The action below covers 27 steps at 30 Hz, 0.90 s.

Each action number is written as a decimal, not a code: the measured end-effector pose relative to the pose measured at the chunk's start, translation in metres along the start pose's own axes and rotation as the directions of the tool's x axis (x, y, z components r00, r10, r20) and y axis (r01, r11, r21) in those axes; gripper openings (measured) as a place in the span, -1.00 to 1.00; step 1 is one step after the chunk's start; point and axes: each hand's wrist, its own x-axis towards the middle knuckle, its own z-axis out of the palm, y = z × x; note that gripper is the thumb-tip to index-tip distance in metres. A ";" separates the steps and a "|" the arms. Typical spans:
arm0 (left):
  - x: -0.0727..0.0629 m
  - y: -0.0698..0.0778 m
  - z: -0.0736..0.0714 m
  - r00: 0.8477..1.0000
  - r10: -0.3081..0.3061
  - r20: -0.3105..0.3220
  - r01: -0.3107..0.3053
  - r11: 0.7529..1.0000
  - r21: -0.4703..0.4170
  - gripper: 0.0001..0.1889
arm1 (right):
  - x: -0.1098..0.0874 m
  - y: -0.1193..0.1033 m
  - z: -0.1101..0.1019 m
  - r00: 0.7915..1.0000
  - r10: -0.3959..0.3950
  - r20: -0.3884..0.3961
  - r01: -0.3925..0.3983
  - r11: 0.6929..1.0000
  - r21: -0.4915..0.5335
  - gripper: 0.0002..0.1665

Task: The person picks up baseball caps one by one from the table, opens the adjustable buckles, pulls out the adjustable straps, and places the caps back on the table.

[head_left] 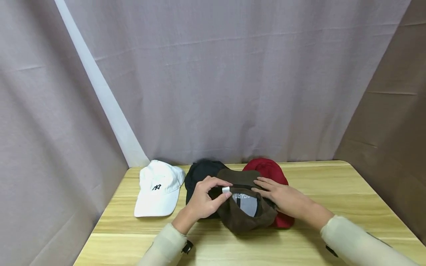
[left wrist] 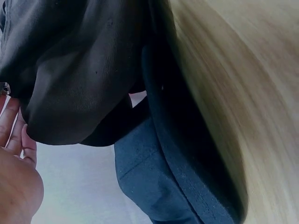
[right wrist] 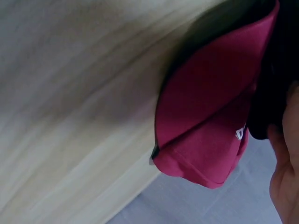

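A dark brown baseball cap (head_left: pixel 237 223) is between both hands, its brim (head_left: pixel 239 178) toward the back and its opening facing me. Grey lining with pale lettering shows inside. With thumb and forefinger, my left hand (head_left: pixel 203 199) pinches the cap's edge at a small white label (head_left: pixel 226 189). On the other side, my right hand (head_left: pixel 287 197) holds the edge, its fingers stretched along the base of the brim. Behind the brown cap, and partly hidden by it, are a black cap (head_left: pixel 203 171) on the left and a red cap (head_left: pixel 266 168) on the right.
A white cap (head_left: pixel 159 192) with a small black emblem lies at the left of the wooden table (head_left: pixel 319 184). Grey-brown curtains (head_left: pixel 233 92) hang behind the table and along both sides. The red cap (right wrist: pixel 210 107) rests on the wood in the right wrist view.
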 end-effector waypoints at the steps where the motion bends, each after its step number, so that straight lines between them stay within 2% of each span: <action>1: 0.000 -0.001 0.000 1.000 0.006 -0.006 -0.006 1.000 0.001 -0.77 | 0.000 0.000 0.001 1.000 0.005 -0.015 -0.005 1.000 0.004 -0.19; 6: 0.004 -0.002 -0.003 0.999 0.030 -0.023 -0.030 0.999 0.017 -0.76 | -0.001 -0.002 0.009 0.984 0.026 -0.174 -0.017 0.999 0.050 -0.13; 8: 0.005 -0.003 -0.005 0.998 0.044 -0.034 -0.043 0.999 0.025 -0.73 | 0.000 -0.001 0.012 0.967 0.022 -0.254 -0.001 0.997 0.082 -0.20; 9: 0.006 -0.003 -0.005 0.998 0.054 -0.044 -0.053 0.998 0.031 -0.71 | 0.000 -0.001 0.013 0.955 0.019 -0.295 0.009 0.996 0.092 -0.36; 11: 0.006 -0.004 -0.007 0.994 0.073 -0.075 -0.071 0.997 0.037 -0.66 | 0.003 0.000 0.015 0.924 0.009 -0.383 0.034 0.994 0.105 -0.62; 12: 0.006 -0.005 -0.008 0.992 0.085 -0.096 -0.082 0.996 0.039 -0.64 | 0.004 0.000 0.015 0.903 0.002 -0.429 0.047 0.993 0.104 -0.61; 13: 0.006 -0.005 -0.008 0.989 0.097 -0.115 -0.093 0.995 0.038 -0.63 | 0.005 0.001 0.014 0.882 -0.008 -0.471 0.060 0.994 0.095 -0.52; 15: 0.007 -0.005 -0.008 0.980 0.126 -0.155 -0.120 0.992 0.048 -0.62 | 0.006 0.001 0.010 0.854 -0.001 -0.520 0.059 0.994 0.096 -0.30; 20: 0.009 -0.003 -0.009 0.957 0.174 -0.234 -0.155 0.983 0.098 -0.61 | 0.003 0.004 -0.005 0.804 0.060 -0.592 0.053 0.984 0.172 -0.32; 24: 0.010 -0.003 -0.010 0.948 0.171 -0.270 -0.149 0.984 0.098 -0.63 | -0.005 0.011 -0.016 0.738 0.114 -0.665 0.045 0.975 0.218 -0.32; 27: 0.010 -0.004 -0.011 0.940 0.171 -0.295 -0.150 0.984 0.093 -0.66 | -0.015 0.019 -0.024 0.685 0.181 -0.706 -0.005 0.970 0.244 -0.34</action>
